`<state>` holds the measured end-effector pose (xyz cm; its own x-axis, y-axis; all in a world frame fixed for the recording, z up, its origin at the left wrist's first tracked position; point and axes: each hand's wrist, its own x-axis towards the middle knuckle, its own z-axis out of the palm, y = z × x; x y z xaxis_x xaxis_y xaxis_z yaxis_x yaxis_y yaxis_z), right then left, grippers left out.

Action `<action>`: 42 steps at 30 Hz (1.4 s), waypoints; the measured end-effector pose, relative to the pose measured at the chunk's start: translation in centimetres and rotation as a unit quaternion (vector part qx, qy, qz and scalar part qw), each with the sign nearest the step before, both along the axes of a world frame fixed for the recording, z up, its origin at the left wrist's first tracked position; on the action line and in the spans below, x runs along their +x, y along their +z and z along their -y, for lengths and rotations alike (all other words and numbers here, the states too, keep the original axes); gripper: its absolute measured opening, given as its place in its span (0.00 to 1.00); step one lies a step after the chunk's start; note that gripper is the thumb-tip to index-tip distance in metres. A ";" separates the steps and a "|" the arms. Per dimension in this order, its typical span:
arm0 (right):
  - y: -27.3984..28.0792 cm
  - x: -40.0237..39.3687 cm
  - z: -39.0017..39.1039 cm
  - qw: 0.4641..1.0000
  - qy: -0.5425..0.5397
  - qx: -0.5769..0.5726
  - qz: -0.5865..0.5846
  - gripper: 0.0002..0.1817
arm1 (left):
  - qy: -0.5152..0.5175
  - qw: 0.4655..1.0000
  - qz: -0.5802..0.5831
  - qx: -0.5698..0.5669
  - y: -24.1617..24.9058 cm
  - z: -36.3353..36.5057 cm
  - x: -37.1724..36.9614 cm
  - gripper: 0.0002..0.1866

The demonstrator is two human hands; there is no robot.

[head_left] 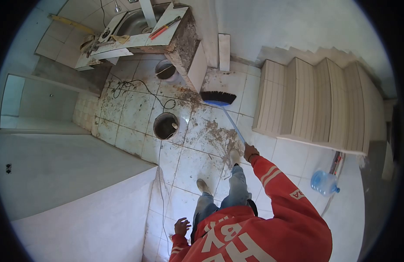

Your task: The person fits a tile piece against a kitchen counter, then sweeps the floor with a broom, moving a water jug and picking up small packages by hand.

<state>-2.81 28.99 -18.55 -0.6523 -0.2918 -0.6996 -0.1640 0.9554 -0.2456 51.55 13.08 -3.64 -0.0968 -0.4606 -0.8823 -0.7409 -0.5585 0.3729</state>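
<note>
R hand [251,151] is shut tight on the blue stick of the broom [218,98]. The broom's black brush sits on the dirty tile floor [191,168], just by the sink bench [184,46]. L hand [182,226] hangs low by the leg w/ fingers spread, holding nothing. A round bucket [166,125] stands on the floor near the brush. Stacks of tiles [315,102] lie to the right, & a water bottle [324,182] below them.

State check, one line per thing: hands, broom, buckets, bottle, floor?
right hand: closed on the broom handle
left hand: open, holding nothing
broom: bristles on the floor
near bucket: upright, uncovered
far bucket: upright, uncovered
water bottle: lying on its side
floor tiles: dirty, debris scattered
</note>
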 end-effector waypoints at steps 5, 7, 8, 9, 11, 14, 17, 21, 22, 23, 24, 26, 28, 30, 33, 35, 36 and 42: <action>4.9 18.5 -7.5 1.000 0.002 0.014 0.028 0.39 | -0.045 0.997 -0.067 -0.011 -3.0 6.2 5.7 0.17; 7.6 26.1 -9.6 0.997 -0.013 0.006 0.079 0.39 | -0.023 0.991 -0.130 0.015 -5.6 10.3 10.3 0.17; 5.8 30.4 -12.0 0.999 -0.015 -0.012 0.037 0.38 | 0.050 0.990 -0.132 0.024 -6.0 12.0 12.0 0.16; 8.3 33.5 -12.8 0.998 -0.052 -0.038 0.025 0.35 | 0.075 0.983 -0.159 0.043 -6.7 13.9 14.5 0.16; 11.8 38.9 -13.7 0.989 -0.102 -0.108 -0.005 0.33 | 0.080 0.992 -0.095 -0.012 -5.3 16.4 17.3 0.15; 12.9 42.7 -12.4 0.985 -0.138 -0.105 -0.019 0.35 | 0.093 0.993 -0.043 -0.065 -3.9 19.2 20.9 0.15; 11.8 40.8 -9.3 0.988 -0.151 -0.031 -0.015 0.38 | 0.056 0.997 0.001 -0.049 -4.3 20.4 23.8 0.15; 10.5 35.5 -4.2 0.974 -0.227 0.007 -0.018 0.34 | 0.019 1.000 0.013 -0.009 -5.3 20.6 22.6 0.15; 9.1 35.1 -4.5 0.972 -0.236 0.008 -0.016 0.34 | 0.000 1.000 0.010 0.005 -5.3 20.5 22.0 0.14; 7.1 35.4 -4.8 0.972 -0.234 0.002 -0.011 0.34 | -0.043 0.999 -0.005 -0.006 -5.6 20.5 20.9 0.14; 5.6 36.2 -5.2 0.972 -0.234 -0.005 -0.006 0.35 | -0.055 0.998 -0.026 -0.002 -5.6 20.5 19.6 0.13; 3.6 40.6 -7.9 0.974 -0.227 -0.012 0.015 0.35 | -0.108 0.992 -0.065 -0.009 -5.2 20.5 15.8 0.13; 4.4 46.7 -11.3 0.975 -0.217 -0.010 0.043 0.36 | -0.156 0.983 -0.093 -0.032 -3.4 19.8 11.7 0.12; 6.1 53.4 -15.2 0.969 -0.241 -0.004 0.055 0.36 | -0.140 0.976 -0.163 -0.020 -1.1 19.4 7.0 0.13; 11.3 60.1 -19.7 0.969 -0.229 -0.093 0.020 0.33 | -0.149 0.916 -0.372 0.022 9.6 16.7 -2.0 0.16; 15.6 60.6 -20.6 0.959 -0.262 -0.100 0.050 0.31 | -0.196 0.821 -0.536 0.034 18.9 14.4 -7.5 0.20; 16.0 61.3 -21.5 0.958 -0.267 -0.105 0.007 0.30 | -0.226 0.751 -0.618 0.054 24.2 13.2 -10.0 0.23; 10.6 55.8 -27.2 0.971 -0.226 -0.040 -0.068 0.24 | -0.386 0.284 -0.843 0.242 47.2 -0.1 -17.4 0.08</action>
